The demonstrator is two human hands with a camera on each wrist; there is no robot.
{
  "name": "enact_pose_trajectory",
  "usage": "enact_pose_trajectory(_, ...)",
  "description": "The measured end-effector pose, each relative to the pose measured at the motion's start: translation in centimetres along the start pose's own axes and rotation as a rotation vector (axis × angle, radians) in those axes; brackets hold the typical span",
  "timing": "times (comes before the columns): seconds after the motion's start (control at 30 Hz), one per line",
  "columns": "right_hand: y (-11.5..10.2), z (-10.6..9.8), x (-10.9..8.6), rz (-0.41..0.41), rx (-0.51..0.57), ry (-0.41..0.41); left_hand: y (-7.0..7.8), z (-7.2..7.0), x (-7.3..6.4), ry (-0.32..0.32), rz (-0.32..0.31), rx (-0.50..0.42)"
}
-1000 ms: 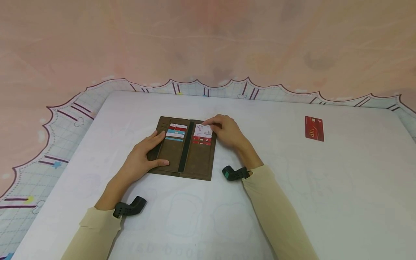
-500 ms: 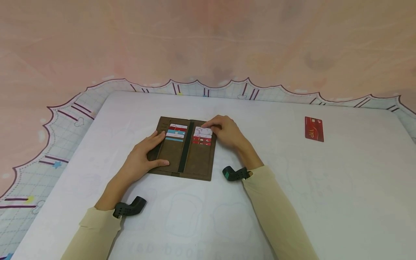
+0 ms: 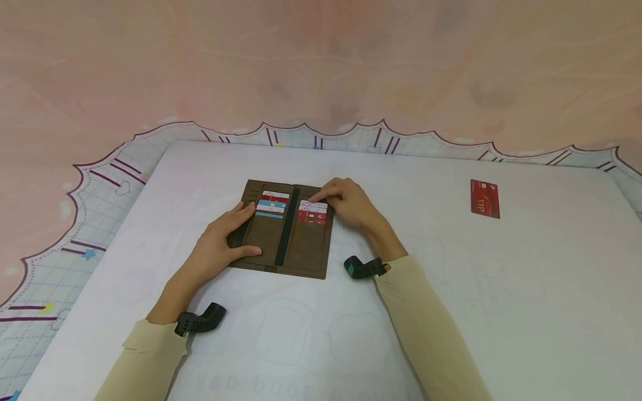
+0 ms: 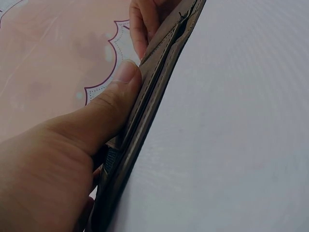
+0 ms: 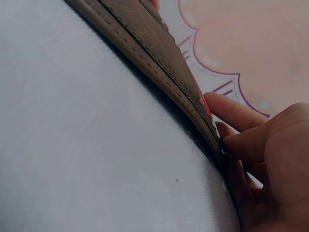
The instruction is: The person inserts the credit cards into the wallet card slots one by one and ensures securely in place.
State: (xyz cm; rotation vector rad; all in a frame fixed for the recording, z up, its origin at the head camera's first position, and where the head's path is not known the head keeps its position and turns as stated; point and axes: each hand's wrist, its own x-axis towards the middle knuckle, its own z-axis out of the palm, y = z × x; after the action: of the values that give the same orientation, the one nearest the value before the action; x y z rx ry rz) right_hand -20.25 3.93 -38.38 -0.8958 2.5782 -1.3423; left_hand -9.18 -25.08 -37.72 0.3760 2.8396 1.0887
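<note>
A brown bifold wallet [image 3: 307, 250] lies spread on the white tabletop, with cards tucked in the slots of both halves. My left hand [image 3: 215, 242] rests on its left half, index finger and thumb extended over the leather. In the left wrist view the thumb [image 4: 113, 94] lies along the stitched panel. At the right half, my right hand [image 3: 351, 203] presses an extended index finger on the top edge of a white patterned card [image 3: 315, 205], most of which is inside its slot. The right wrist view shows the thumb close to the wallet's edge [image 5: 193, 116]; the remaining fingers are partly hidden.
A red VIP card [image 3: 485, 199] lies apart on the table [image 3: 426, 184], off to the right. Behind the table hangs a pinkish patterned cloth [image 3: 321, 67] with a scalloped border. A black wrist camera [image 3: 200, 319] sits at each sleeve cuff.
The white patterned card has slid down into its slot in the wallet's right half, the right index finger following its top edge. My left hand has stayed in place.
</note>
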Motion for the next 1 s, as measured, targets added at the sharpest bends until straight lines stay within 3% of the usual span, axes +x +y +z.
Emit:
enact_pose_trajectory(0.8, -0.34, 0.0, 0.01, -0.006, 0.02, -0.008, 0.33, -0.42, -0.15, -0.001, 0.009, 0.004)
enact_pose_trajectory(1.0, -0.38, -0.14, -0.33, 0.089, 0.029, 0.041, 0.24, -0.11, -0.13, -0.006, 0.009, -0.005)
